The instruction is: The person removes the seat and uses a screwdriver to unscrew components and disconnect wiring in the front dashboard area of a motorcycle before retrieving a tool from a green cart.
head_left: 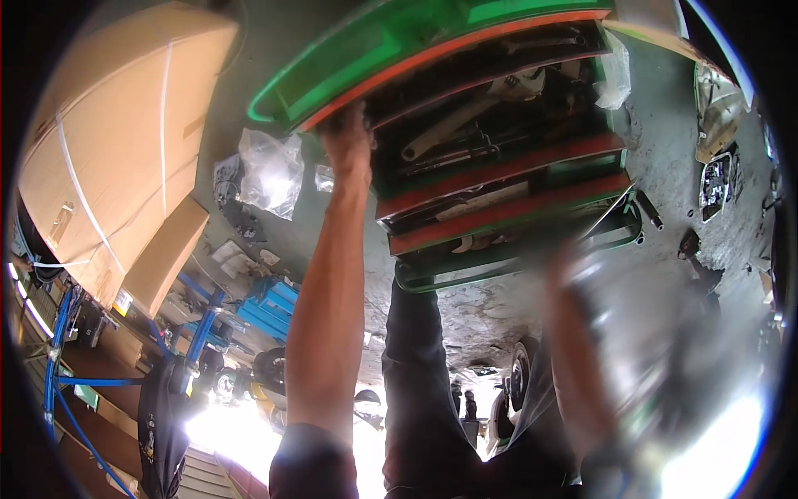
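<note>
A wide fisheye lens on the person's head looks steeply down (its dark, round rim bends straight edges), facing an open toolbox (515, 170) close below. The left forearm (324, 308) and legs (413, 358) enter from the lower edge.

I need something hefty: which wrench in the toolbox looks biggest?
The adjustable wrench slanting across the middle of the toolbox; it looks longer and thicker than the slim wrench higher up.

Before me, the grey floor (665, 100) carries an open toolbox (515, 170), a clear plastic bag (270, 170) and a dark rod (650, 209).
</note>
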`<state>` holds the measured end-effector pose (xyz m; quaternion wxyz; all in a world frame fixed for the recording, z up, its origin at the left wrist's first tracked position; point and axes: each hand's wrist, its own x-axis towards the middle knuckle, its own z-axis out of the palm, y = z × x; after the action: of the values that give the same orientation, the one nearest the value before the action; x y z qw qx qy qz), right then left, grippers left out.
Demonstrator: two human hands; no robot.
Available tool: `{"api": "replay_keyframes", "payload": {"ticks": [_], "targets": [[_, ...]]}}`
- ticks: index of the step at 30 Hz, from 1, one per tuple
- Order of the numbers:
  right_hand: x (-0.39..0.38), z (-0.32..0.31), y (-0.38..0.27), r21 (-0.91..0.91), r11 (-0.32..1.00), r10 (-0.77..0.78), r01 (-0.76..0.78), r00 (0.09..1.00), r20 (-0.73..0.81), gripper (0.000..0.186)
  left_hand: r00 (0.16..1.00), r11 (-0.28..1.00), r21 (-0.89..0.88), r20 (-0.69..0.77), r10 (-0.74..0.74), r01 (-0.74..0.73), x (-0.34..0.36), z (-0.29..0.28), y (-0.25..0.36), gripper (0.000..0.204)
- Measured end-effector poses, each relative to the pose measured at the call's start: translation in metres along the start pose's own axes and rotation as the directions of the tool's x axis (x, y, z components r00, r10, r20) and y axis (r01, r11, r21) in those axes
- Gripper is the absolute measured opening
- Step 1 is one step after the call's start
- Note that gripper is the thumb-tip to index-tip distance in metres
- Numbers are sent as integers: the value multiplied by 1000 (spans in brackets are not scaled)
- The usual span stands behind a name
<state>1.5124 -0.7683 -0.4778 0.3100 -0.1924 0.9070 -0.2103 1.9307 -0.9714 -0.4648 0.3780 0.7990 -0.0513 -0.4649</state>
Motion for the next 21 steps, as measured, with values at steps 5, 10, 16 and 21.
{"api": "replay_keyframes", "payload": {"ticks": [5, 10, 16, 21], "targets": [[-1, 0, 6, -80, 991, -106, 106, 994, 3, 47, 784, 244, 765, 487, 386, -595, 9, 13, -1, 24], [-7, 3, -5, -16, 996, -91, 91, 996, -14, 43, 895, 295, 848, 442, 68, -441, -4, 24, 30, 37], [-16, 3, -24, -42, 996, -76, 76, 997, -6, 44, 698, 307, 635, 695, 174, -709, -24, 78, 35, 47], [-12, 2, -10, 48, 993, -108, 108, 994, 4, 46, 784, 147, 771, 617, 66, -619, -19, 111, 38, 49]]}}
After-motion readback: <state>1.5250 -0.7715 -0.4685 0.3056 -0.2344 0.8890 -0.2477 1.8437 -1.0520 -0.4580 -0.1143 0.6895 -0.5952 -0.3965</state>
